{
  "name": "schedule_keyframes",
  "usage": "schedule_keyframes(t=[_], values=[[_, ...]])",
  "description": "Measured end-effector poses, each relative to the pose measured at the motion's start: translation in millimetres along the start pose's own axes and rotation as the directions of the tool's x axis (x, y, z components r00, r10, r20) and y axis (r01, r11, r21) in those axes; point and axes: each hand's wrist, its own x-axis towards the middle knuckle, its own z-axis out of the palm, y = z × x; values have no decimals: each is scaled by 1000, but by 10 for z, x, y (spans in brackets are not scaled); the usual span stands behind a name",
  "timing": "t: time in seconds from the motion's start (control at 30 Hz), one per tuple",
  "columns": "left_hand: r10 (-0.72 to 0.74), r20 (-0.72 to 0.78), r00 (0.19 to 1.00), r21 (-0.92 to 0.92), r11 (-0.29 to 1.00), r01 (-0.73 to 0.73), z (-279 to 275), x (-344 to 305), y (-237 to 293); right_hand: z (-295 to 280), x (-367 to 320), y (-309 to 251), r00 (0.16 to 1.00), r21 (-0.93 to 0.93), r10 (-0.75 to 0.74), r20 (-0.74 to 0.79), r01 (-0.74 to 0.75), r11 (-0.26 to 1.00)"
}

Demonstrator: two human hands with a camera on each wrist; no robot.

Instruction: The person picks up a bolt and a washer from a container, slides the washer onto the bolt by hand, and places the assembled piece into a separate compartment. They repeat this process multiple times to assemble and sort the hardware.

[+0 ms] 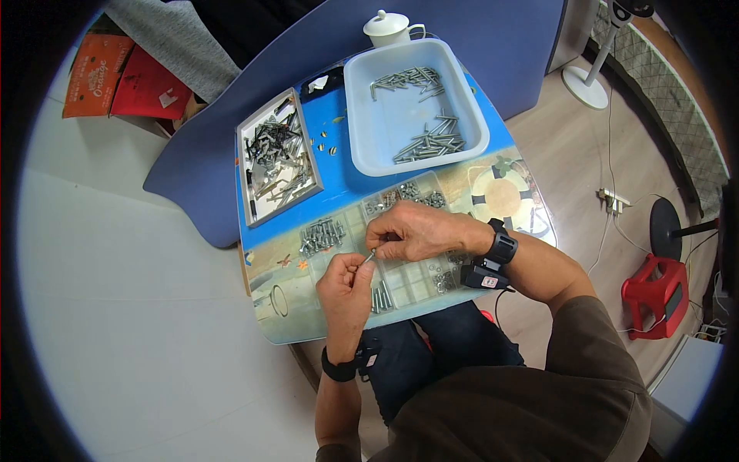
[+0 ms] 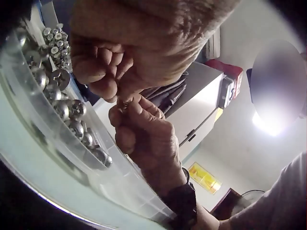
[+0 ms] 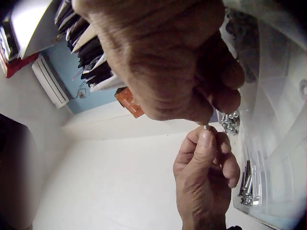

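Observation:
My left hand pinches a small metal screw between thumb and index finger, above the front part of a clear compartment box. The fingertips of my right hand pinch the screw's other end, so both hands meet there. In the right wrist view, a short bit of bare shank shows between them; the rest is hidden by fingers. Around the hands, the box's compartments hold short screws, longer bolts and small nuts.
A white plastic tub with two heaps of bolts stands behind the box. To its left lies a shallow tray of mixed dark and silver hardware. A lidded white mug is at the back. A red stool stands on the floor at right.

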Motion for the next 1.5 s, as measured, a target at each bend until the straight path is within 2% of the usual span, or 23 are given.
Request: schedule_keyframes(t=[0.1, 0.17, 0.27, 0.3, 0.37, 0.5, 0.6, 0.67, 0.7, 0.77, 0.9, 0.97, 1.1, 1.17, 1.3, 1.4, 1.47, 1.5], values=[[-27, 3, 1000, -22, 999, 27, -17, 14, -11, -1, -6, -7, 1000, 7, 10, -4, -10, 1000], [-104, 78, 992, 81, 992, 98, -85, 44, -46, -2, -9, -19, 1000, 26, 0, -8, 0, 1000], [-155, 106, 982, 37, 988, 152, -97, 61, 3, 1, -1, 3, 1000, 6, -3, -7, 3, 1000], [-154, 105, 982, 37, 988, 151, -72, 56, 32, 0, 3, 3, 1000, 5, -4, -7, 4, 1000], [21, -2, 1000, -17, 1000, -21, 9, 24, 92, 2, -1, 4, 1000, 7, 10, -4, -10, 1000], [47, 0, 999, 19, 999, -47, -15, -21, 115, 8, 2, 4, 1000, 16, 9, -3, -9, 1000], [-2, 47, 999, 97, 995, -2, -46, -1, 9, 2, 4, 15, 1000, 3, 5, 5, -5, 1000], [21, -2, 1000, -35, 999, -21, -8, 13, -22, 0, 3, 19, 1000, -6, 4, 3, -4, 1000], [20, 0, 1000, -35, 999, -20, -13, 16, -2, -1, 2, 18, 1000, -6, 5, 1, -5, 1000], [-81, 50, 995, 21, 997, 80, -50, 21, 53, 2, 1, 14, 1000, 3, -4, -4, 4, 1000], [-144, 116, 983, 33, 990, 141, -96, 52, 34, 4, 0, 18, 1000, 8, -6, -2, 6, 1000], [-15, 22, 1000, -23, 1000, 15, -36, 36, 53, 3, -1, 18, 1000, 15, 7, -14, -7, 1000], [-11, -17, 1000, -82, 997, 10, 22, -11, 181, 16, 7, 34, 1000, 20, -2, -6, 2, 1000], [21, 47, 999, 87, 996, -25, -22, 2, 101, 8, 7, 38, 1000, 7, -5, -6, 5, 1000], [60, 5, 998, 170, 984, -60, -27, 21, -35, -7, -8, 1, 1000, -13, 4, -8, -4, 1000], [43, 7, 999, 109, 993, -44, -45, 25, -44, 0, 0, 0, 1000, 9, 11, -8, -11, 1000], [-123, 127, 984, 79, 990, 113, -88, 37, 31, 0, 1, 10, 1000, 13, 8, -9, -8, 1000], [-123, 127, 984, 80, 990, 113, -86, 36, 55, 4, 1, 16, 1000, 13, 8, -9, -7, 1000]])
